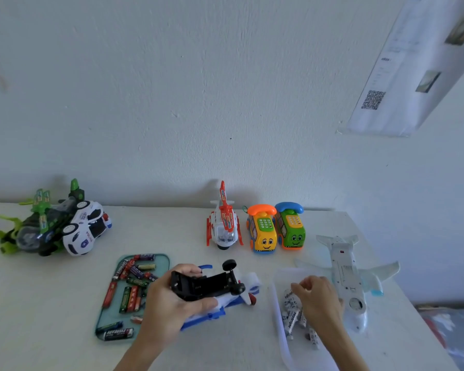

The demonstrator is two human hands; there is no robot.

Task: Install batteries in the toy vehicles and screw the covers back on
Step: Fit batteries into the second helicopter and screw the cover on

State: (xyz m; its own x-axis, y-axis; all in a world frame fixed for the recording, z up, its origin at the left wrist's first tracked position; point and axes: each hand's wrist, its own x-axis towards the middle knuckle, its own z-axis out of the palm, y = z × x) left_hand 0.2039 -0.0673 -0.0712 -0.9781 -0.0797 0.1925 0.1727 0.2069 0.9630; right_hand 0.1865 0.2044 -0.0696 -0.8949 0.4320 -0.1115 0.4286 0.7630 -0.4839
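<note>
The white tabletop (188,236) stands against a plain white wall (172,89), a printed sheet with a QR code (402,73) pinned on the side wall to the right. The work looks early. A white plastic toy airliner (348,277) lies belly-up at the right, and whether it is finished cannot be told. At the back wait a green and black toy (38,228) piled with a white police car (86,231), a red and white helicopter (224,226) and two phone-shaped cars (276,231). A teal tray of mixed used-looking batteries (130,293) sits front left. The left hand (169,298) grips a blue and white toy vehicle (217,290) turned underside up, its black battery bay open and seemingly empty. The right hand (319,295), fingers curled, reaches into a clear bag of white batteries (295,314); whether it pinches one I cannot tell. No cover or screwdriver shows.
</note>
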